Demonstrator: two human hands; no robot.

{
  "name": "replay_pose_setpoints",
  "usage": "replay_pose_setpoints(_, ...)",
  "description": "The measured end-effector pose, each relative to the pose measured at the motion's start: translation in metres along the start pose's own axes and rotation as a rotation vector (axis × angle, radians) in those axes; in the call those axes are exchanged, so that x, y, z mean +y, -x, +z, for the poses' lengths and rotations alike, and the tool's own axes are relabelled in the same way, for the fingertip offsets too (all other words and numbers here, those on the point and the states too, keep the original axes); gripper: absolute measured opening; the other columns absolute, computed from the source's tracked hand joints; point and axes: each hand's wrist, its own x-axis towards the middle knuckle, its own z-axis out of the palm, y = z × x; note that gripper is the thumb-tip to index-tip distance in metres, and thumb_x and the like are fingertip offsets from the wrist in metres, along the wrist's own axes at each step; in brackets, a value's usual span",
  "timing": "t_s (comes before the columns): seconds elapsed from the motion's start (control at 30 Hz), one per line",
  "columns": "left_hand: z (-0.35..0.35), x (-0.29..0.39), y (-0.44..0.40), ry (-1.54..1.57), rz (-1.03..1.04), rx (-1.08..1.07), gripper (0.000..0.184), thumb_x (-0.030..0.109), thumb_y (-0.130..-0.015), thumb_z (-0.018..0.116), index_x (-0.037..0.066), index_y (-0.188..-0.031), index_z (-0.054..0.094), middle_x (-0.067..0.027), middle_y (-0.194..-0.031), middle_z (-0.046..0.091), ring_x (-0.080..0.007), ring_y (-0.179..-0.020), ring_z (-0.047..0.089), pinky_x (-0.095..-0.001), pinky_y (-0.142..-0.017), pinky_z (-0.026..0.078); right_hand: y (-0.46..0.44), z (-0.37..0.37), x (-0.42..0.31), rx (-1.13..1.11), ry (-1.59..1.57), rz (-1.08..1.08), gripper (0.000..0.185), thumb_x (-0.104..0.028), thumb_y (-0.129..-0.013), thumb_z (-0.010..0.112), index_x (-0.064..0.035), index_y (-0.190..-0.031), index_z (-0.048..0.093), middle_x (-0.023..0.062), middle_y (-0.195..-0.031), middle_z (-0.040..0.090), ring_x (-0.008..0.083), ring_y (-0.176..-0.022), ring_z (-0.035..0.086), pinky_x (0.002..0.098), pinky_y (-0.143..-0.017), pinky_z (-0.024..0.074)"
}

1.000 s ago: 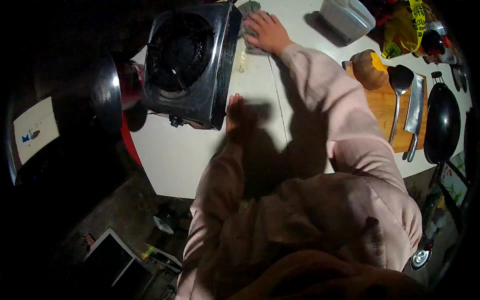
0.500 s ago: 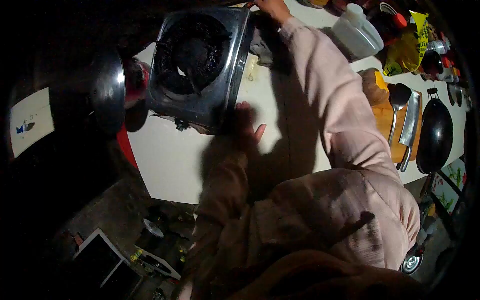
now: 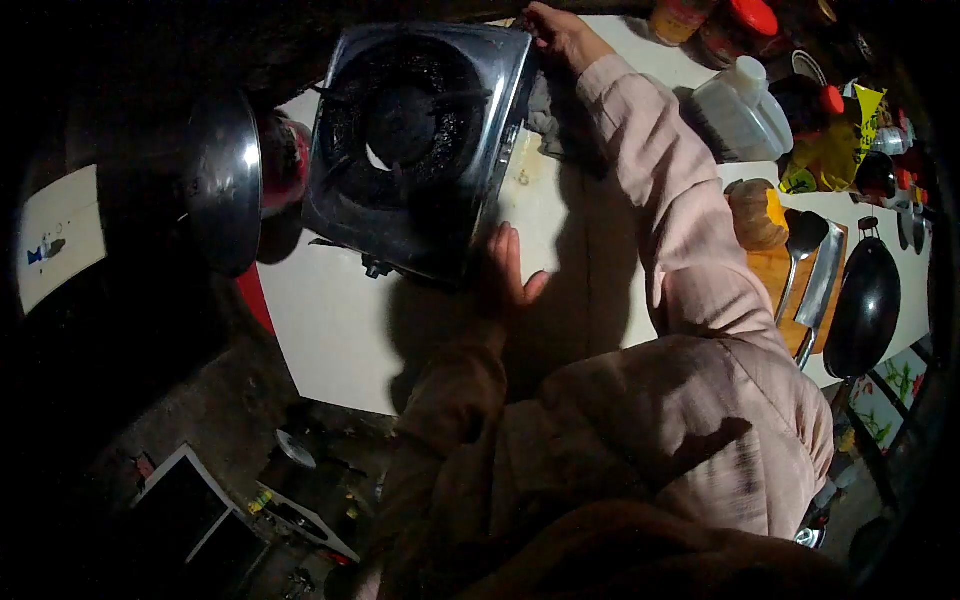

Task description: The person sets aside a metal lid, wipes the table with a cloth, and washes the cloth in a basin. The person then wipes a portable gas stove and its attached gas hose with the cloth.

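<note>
A single-burner gas stove (image 3: 500, 70) with a blackened burner stands on the white tabletop. My right hand (image 3: 570, 42) is at its far right corner, fingers curled at a small dark part; what they grip is too dark to make out. By the near right corner, my left hand (image 3: 515, 272) is held with fingers stretched and thumb apart. It is against or very close to the stove's side; shadow hides whether they touch. A dark crumpled cloth (image 3: 570, 130) lies between the stove and my right forearm.
A shiny lid or pan (image 3: 228, 180) stands left of the stove. Rightward are a plastic jug (image 3: 742, 115), a cut pumpkin (image 3: 757, 215), a spatula (image 3: 803, 237), a cleaver (image 3: 822, 275) on a wooden board (image 3: 770, 275), and a black wok (image 3: 865, 300). Jars (image 3: 680, 18) line the back.
The view has shifted, so the tabletop things sit lower and further right. My left hand shows more clearly out of the shadow. My right hand stays at the stove's far corner.
</note>
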Motion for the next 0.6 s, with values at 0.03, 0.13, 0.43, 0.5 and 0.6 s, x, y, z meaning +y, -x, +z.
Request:
replay_pose_setpoints(0.03,0.000,0.001,0.000,0.018,0.000,-0.006,0.080,0.028,-0.071,0.069,-0.011,-0.129,0.030,-0.0281,-0.132,0.032,-0.0424,-0.120,0.034,-0.0464,-0.100,0.030,0.000,0.000,-0.001,-0.007,-0.013,0.004,0.026,-0.033,-0.083,0.051,-0.0127,-0.089,0.065,0.0111,-0.085,0.065,0.0256,-0.077,0.061,0.0413,-0.066,0.0462)
replay_pose_setpoints(0.13,0.002,0.004,0.003,0.043,-0.103,-0.069,0.080,0.029,-0.072,0.069,-0.011,-0.129,0.030,-0.0288,-0.132,0.033,-0.0434,-0.120,0.035,-0.0471,-0.101,0.029,0.003,0.000,-0.001,-0.028,-0.045,0.015,0.026,-0.033,-0.083,0.051,-0.0126,-0.090,0.065,0.0109,-0.086,0.065,0.0253,-0.078,0.061,0.0409,-0.068,0.0462)
replay_pose_setpoints(0.43,-0.015,0.006,0.001,0.014,-0.016,-0.076,0.071,0.024,-0.072,0.068,-0.008,-0.127,0.038,-0.0244,-0.130,0.038,-0.0399,-0.120,0.037,-0.0466,-0.099,0.031,-0.009,0.000,0.024,-0.130,-0.357,0.115,0.026,-0.033,-0.083,0.052,-0.0120,-0.093,0.064,0.0102,-0.089,0.065,0.0243,-0.081,0.061,0.0396,-0.071,0.0462)
replay_pose_setpoints(0.5,-0.013,0.012,0.015,0.034,0.022,-0.004,0.050,0.028,-0.075,0.065,-0.004,-0.111,0.051,-0.0189,-0.111,0.053,-0.0298,-0.107,0.050,-0.0397,-0.094,0.040,-0.021,-0.003,0.040,-0.146,-0.455,0.172,0.026,-0.033,-0.083,0.052,-0.0118,-0.093,0.064,0.0101,-0.089,0.065,0.0241,-0.082,0.061,0.0393,-0.071,0.0462)
replay_pose_setpoints(0.6,-0.037,0.024,0.042,0.105,-0.239,0.313,0.048,0.029,-0.078,0.062,-0.003,-0.112,0.052,-0.0174,-0.111,0.054,-0.0282,-0.106,0.051,-0.0383,-0.093,0.040,-0.036,-0.001,0.057,-0.181,-0.577,0.256,0.027,-0.033,-0.083,0.052,-0.0116,-0.094,0.064,0.0099,-0.090,0.065,0.0238,-0.083,0.061,0.0389,-0.073,0.0462)
